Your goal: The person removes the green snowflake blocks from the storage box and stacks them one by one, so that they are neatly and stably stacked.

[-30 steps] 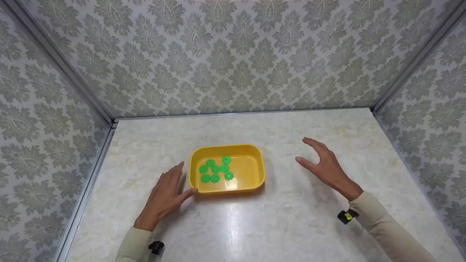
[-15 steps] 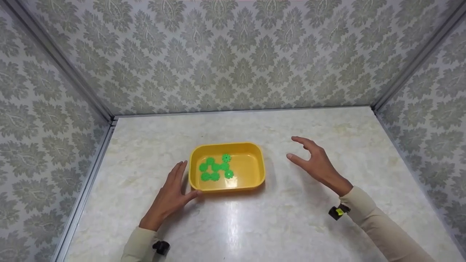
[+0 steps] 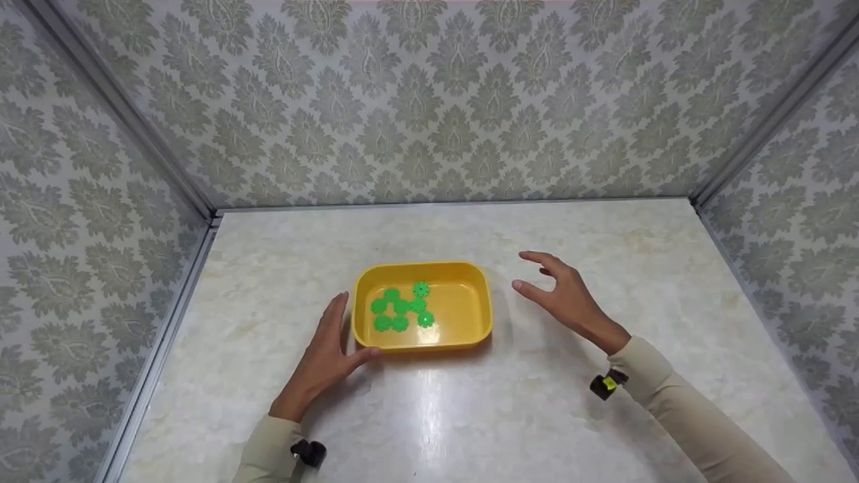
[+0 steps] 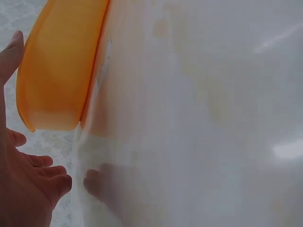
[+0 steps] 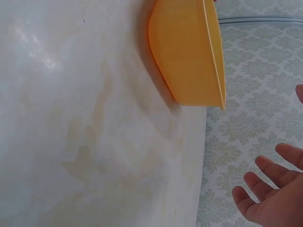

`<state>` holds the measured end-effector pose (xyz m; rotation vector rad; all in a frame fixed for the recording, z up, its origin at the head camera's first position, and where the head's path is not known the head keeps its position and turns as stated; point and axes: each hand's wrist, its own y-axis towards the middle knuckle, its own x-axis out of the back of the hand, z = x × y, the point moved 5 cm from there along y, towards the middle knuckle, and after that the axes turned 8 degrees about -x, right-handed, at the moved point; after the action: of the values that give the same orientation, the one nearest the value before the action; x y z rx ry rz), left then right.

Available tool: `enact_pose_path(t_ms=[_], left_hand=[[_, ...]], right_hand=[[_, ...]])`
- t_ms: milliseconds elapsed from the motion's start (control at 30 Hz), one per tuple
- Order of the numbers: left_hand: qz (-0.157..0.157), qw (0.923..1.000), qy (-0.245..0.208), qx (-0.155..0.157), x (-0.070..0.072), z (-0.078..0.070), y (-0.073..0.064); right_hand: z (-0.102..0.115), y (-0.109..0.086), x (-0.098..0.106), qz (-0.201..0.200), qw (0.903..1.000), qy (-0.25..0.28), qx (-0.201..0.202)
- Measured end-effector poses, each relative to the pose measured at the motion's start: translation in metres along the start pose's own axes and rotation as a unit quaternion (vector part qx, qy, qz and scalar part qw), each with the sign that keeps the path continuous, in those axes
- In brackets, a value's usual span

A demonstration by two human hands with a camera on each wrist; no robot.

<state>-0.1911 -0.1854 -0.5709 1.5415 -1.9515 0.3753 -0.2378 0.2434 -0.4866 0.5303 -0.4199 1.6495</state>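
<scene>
A yellow plastic basin [image 3: 463, 315] with rounded corners stands on the table in the head view. On its floor, mostly in the left half, lie several small green notched discs [image 3: 400, 306]. My left hand [image 3: 325, 359] is at the basin's left end, fingers extended along that side and thumb at the near left corner of the rim. The left wrist view shows the thumb [image 4: 12, 56] beside the basin wall [image 4: 61, 66]. To the right of the basin, my right hand [image 3: 567, 298] hovers apart from it, thumb and fingers spread and holding nothing.
The pale marbled table [image 3: 429, 416] reaches back to a patterned wall [image 3: 429, 100]. Similar panels with metal edge strips rise on the left [image 3: 80, 235] and right [image 3: 805, 235]. A small black camera sits on each wrist.
My right hand has moved left, closer to the basin. My left hand has shifted slightly right and forward against the basin's left end. The discs look unchanged within the basin.
</scene>
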Motion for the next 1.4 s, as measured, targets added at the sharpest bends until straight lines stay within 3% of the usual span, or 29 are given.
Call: enact_pose_path(t_ms=[367,700,833,1067,1233,1400], left_hand=[[-0.015,0.9993,-0.035,-0.003,-0.011,-0.007,0.008],[-0.031,0.9944,-0.100,-0.009,-0.020,-0.007,0.014],[-0.030,0.9948,-0.097,0.000,-0.023,-0.006,0.014],[-0.044,0.9935,-0.103,-0.024,-0.026,-0.007,0.012],[-0.040,0.9931,-0.109,-0.014,-0.027,-0.007,0.012],[-0.040,0.9926,-0.114,-0.009,-0.027,-0.009,0.012]], right_hand=[[0.009,0.006,-0.018,0.019,0.9998,0.008,0.005],[0.012,0.012,-0.039,0.049,0.9984,0.017,0.022],[0.015,0.013,-0.049,0.060,0.9977,0.016,0.028],[0.021,0.015,-0.067,0.080,0.9953,0.005,0.054],[0.026,0.015,-0.077,0.088,0.9942,-0.004,0.061],[0.034,0.015,-0.087,0.099,0.9903,-0.007,0.097]])
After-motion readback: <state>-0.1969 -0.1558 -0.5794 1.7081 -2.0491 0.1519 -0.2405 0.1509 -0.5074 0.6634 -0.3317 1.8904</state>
